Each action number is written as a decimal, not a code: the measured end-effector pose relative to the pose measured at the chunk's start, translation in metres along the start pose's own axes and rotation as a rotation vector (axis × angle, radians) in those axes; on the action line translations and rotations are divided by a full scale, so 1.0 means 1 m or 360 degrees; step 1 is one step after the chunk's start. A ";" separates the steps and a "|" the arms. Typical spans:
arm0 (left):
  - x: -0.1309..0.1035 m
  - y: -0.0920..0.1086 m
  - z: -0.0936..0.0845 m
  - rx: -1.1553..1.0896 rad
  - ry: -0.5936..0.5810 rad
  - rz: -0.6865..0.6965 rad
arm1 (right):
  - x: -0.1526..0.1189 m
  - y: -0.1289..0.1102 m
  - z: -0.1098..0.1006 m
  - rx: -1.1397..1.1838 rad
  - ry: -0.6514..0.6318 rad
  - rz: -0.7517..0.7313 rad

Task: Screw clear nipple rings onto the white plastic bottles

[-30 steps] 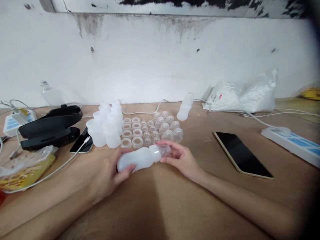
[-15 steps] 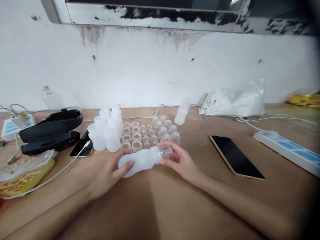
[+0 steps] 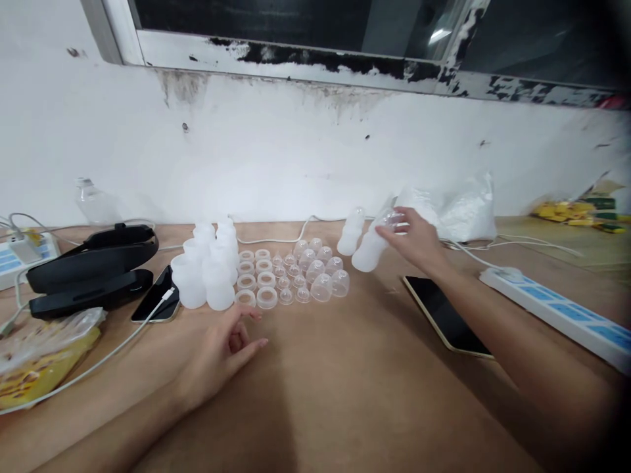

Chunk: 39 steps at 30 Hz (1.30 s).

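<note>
My right hand (image 3: pixel 411 236) grips a capped baby bottle (image 3: pixel 369 252) by its clear top; the bottle is tilted a little. Just left of it stands another capped baby bottle (image 3: pixel 351 231). My left hand (image 3: pixel 231 345) is empty, thumb and forefinger apart, over the table in front of the rings. Several open white bottle bodies (image 3: pixel 219 279) stand in rows beyond it. To their right lie rows of clear rings (image 3: pixel 267 297), then small clear nipples (image 3: pixel 286 297), then clear dome caps (image 3: pixel 322 288).
A phone (image 3: pixel 444 315) lies under my right forearm, with a power strip (image 3: pixel 557 312) further right. At left are a black headset-like device (image 3: pixel 93 263), a second phone (image 3: pixel 155 299) with a cable, and a yellow bag (image 3: pixel 44 368). White plastic bags (image 3: pixel 466 210) rest against the wall.
The baby bottle has gone from between both hands to the back right in my right hand. My left hand has let go of it and its fingers have parted. The view has tilted up.
</note>
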<state>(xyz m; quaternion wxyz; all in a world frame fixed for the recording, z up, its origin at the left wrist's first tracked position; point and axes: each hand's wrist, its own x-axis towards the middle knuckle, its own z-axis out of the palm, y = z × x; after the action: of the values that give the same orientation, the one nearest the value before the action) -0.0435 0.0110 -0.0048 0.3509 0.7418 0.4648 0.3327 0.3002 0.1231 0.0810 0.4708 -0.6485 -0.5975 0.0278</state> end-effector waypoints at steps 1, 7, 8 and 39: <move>0.000 -0.001 0.000 0.0017 0.0013 0.0015 | 0.002 0.007 0.007 -0.0064 -0.0024 0.0017; -0.002 -0.002 0.000 0.0079 0.0050 0.0111 | 0.012 0.024 0.033 -0.0414 -0.0022 -0.0043; -0.002 -0.002 -0.001 0.0090 0.0048 0.0112 | 0.014 0.024 0.034 -0.0446 -0.0028 -0.0046; 0.004 0.024 -0.026 0.1161 -0.0621 0.0654 | -0.155 -0.043 0.055 -0.0190 -0.1349 -0.1370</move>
<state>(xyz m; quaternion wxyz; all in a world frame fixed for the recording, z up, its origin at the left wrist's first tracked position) -0.0527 0.0126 0.0296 0.0746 0.9423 0.3199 0.0641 0.1906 0.0242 -0.0034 0.1236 -0.3063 -0.9421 0.0572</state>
